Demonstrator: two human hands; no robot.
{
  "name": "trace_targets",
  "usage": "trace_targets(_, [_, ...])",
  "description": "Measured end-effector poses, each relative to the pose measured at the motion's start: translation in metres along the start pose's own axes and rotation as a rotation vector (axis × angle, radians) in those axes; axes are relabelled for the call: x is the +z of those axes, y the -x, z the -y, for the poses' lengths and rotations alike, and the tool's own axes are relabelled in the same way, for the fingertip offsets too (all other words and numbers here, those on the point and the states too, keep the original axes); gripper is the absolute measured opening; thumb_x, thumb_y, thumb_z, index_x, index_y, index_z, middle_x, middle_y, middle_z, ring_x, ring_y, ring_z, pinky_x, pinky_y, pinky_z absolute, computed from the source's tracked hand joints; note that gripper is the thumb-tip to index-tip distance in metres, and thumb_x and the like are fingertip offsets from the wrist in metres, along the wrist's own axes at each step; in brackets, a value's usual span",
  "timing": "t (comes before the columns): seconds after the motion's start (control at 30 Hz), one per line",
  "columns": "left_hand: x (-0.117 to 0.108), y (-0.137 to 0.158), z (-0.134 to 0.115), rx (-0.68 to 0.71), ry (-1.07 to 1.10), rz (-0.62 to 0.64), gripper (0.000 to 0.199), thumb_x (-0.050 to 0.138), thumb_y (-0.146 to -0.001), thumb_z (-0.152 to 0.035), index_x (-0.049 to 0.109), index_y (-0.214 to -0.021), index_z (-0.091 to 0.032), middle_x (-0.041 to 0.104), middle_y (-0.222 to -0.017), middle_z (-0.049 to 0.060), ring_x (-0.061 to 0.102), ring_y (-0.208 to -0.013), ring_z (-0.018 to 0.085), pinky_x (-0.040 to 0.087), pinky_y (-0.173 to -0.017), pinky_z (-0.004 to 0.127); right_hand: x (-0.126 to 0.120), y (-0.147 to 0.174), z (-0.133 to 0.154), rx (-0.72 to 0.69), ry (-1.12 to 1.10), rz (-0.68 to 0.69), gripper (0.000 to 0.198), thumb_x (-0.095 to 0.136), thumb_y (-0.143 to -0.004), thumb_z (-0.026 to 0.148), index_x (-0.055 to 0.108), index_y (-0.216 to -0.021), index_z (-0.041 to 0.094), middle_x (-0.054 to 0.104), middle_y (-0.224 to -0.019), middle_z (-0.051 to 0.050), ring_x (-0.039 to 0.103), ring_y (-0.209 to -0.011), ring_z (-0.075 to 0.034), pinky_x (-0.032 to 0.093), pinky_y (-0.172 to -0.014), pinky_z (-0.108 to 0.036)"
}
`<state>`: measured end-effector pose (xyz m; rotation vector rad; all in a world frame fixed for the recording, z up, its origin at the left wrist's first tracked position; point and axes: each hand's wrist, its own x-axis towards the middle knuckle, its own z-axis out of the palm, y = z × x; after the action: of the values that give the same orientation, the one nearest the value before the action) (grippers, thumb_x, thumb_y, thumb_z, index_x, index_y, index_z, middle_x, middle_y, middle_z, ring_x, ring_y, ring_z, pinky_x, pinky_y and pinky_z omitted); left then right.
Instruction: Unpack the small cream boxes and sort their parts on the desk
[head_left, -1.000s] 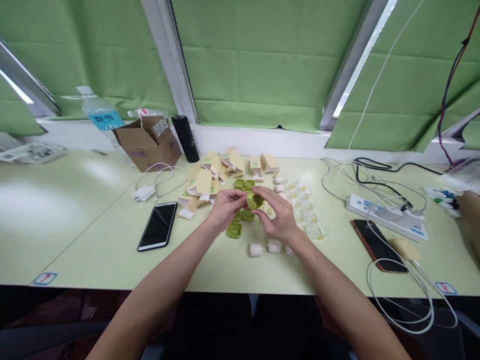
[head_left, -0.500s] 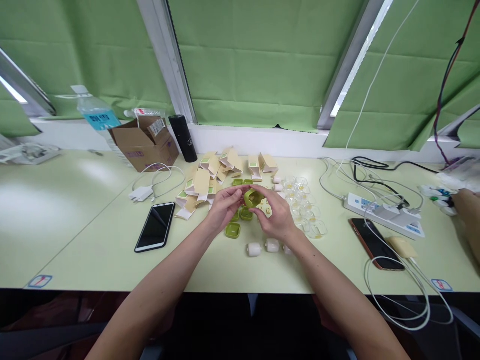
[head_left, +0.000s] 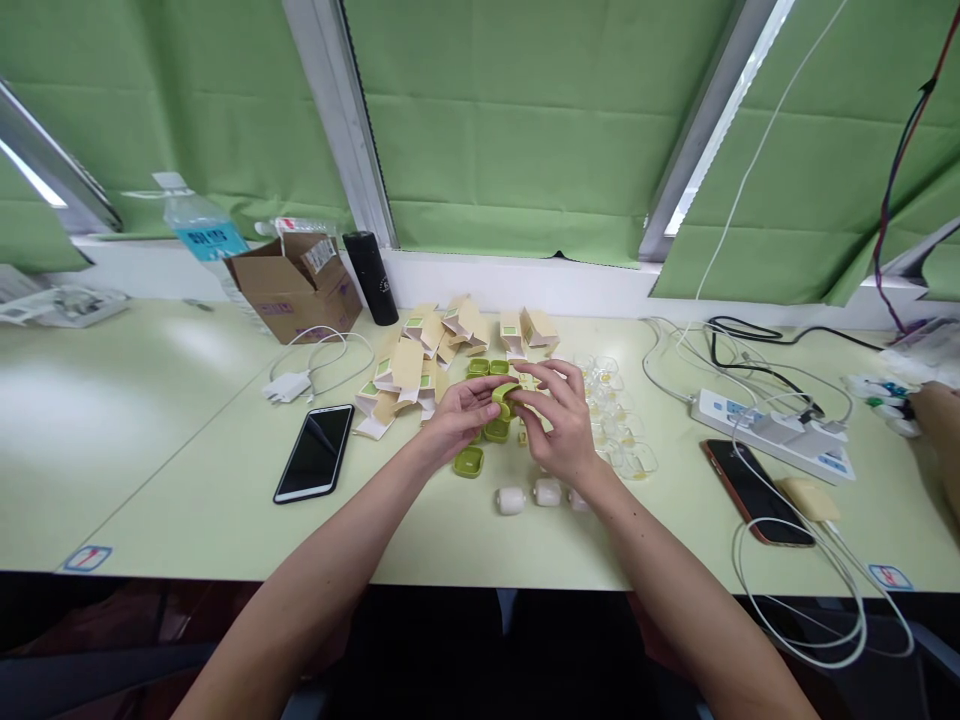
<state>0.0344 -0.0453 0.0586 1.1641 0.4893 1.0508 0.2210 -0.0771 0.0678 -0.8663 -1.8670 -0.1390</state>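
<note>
Between my two hands, above the table's middle, is a small olive-green plastic casing [head_left: 504, 399]. My left hand [head_left: 463, 410] grips its left side with thumb and fingers. The fingers of my right hand [head_left: 556, 415] close on its right side, and their tips partly hide it. Under and around my hands stand several green square cups [head_left: 468, 462], some of them covered by my fingers. Small gold pieces lie by my right hand, mostly hidden. Nearer to me is a row of white cylinders [head_left: 511, 500]. Several clear plastic shells [head_left: 616, 430] lie to the right.
Folded cream cardboard boxes [head_left: 406, 365] are heaped behind my left hand. A phone [head_left: 313, 453] and a white charger [head_left: 289, 387] lie left. On the right are a power strip [head_left: 772, 430], another phone [head_left: 754, 490] and looped cables. Another person's hand [head_left: 934, 410] shows at the right edge.
The green casing has turned between my hands, from its open side showing to a narrower, tilted view. My right fingers have shifted over it. The view has moved slightly.
</note>
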Motion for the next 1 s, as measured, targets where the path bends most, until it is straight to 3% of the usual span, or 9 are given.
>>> trace_targets(0.13, [0.005, 0.002, -0.001, 0.015, -0.066, 0.023, 0.052, 0.093, -0.07, -0.041, 0.078, -0.117, -0.022, 0.076, -0.11, 0.013, 0.072, -0.108, 0.027, 0.056, -0.092, 0.037, 0.003, 0.0, -0.001, -0.037, -0.009, -0.029, 0.022, 0.059, -0.092, 0.011, 0.073, -0.092, 0.029, 0.067, -0.119, -0.008, 0.052, -0.122, -0.032, 0.053, -0.099, -0.056])
trace_targets(0.3, [0.004, 0.001, 0.001, 0.013, -0.097, -0.005, 0.053, 0.093, -0.07, -0.041, 0.077, -0.116, -0.02, 0.076, -0.106, 0.012, 0.073, -0.101, 0.026, 0.057, -0.088, 0.037, 0.004, 0.001, 0.0, -0.012, 0.042, -0.067, 0.017, 0.06, -0.093, 0.017, 0.072, -0.089, 0.028, 0.058, -0.105, -0.009, 0.053, -0.111, -0.03, 0.049, -0.096, -0.056])
trace_targets(0.47, [-0.011, -0.006, 0.004, 0.132, -0.065, -0.176, 0.058, 0.092, -0.07, -0.041, 0.072, -0.12, -0.018, 0.076, -0.108, 0.012, 0.073, -0.102, 0.025, 0.057, -0.089, 0.038, -0.007, -0.004, -0.001, -0.038, 0.082, -0.26, 0.014, 0.062, -0.093, 0.019, 0.072, -0.091, 0.027, 0.053, -0.097, -0.008, 0.054, -0.101, -0.028, 0.047, -0.09, -0.05])
trace_targets(0.53, [-0.016, -0.008, 0.004, 0.183, -0.029, -0.239, 0.058, 0.091, -0.07, -0.038, 0.07, -0.121, -0.018, 0.076, -0.11, 0.011, 0.072, -0.104, 0.025, 0.057, -0.092, 0.039, -0.013, -0.008, -0.006, -0.025, 0.086, -0.272, 0.013, 0.062, -0.094, 0.018, 0.072, -0.09, 0.026, 0.054, -0.091, -0.007, 0.055, -0.094, -0.026, 0.047, -0.083, -0.044])
trace_targets(0.63, [-0.017, -0.008, 0.004, 0.221, 0.02, -0.278, 0.056, 0.091, -0.071, -0.031, 0.069, -0.12, -0.019, 0.075, -0.114, 0.01, 0.071, -0.11, 0.024, 0.056, -0.096, 0.037, -0.024, -0.012, -0.019, 0.065, 0.173, -0.082, 0.016, 0.06, -0.094, 0.018, 0.072, -0.085, 0.024, 0.058, -0.083, -0.005, 0.055, -0.083, -0.022, 0.043, -0.076, -0.038])
trace_targets(0.87, [-0.014, -0.007, 0.009, 0.231, 0.067, -0.318, 0.051, 0.092, -0.067, -0.021, 0.069, -0.113, -0.02, 0.074, -0.111, 0.007, 0.07, -0.107, 0.021, 0.056, -0.089, 0.03, -0.038, -0.019, -0.025, 0.327, 0.416, 0.693, 0.019, 0.064, -0.081, 0.005, 0.074, -0.075, 0.021, 0.073, -0.082, -0.002, 0.061, -0.078, -0.017, 0.034, -0.08, -0.034])
trace_targets(1.0, [-0.014, -0.008, 0.01, 0.248, 0.04, -0.319, 0.051, 0.092, -0.066, -0.021, 0.068, -0.111, -0.02, 0.073, -0.107, 0.006, 0.07, -0.102, 0.019, 0.056, -0.085, 0.029, -0.036, -0.021, -0.016, 0.383, 0.408, 0.911, 0.022, 0.062, -0.076, 0.004, 0.075, -0.075, 0.021, 0.077, -0.085, -0.002, 0.062, -0.075, -0.017, 0.036, -0.083, -0.032])
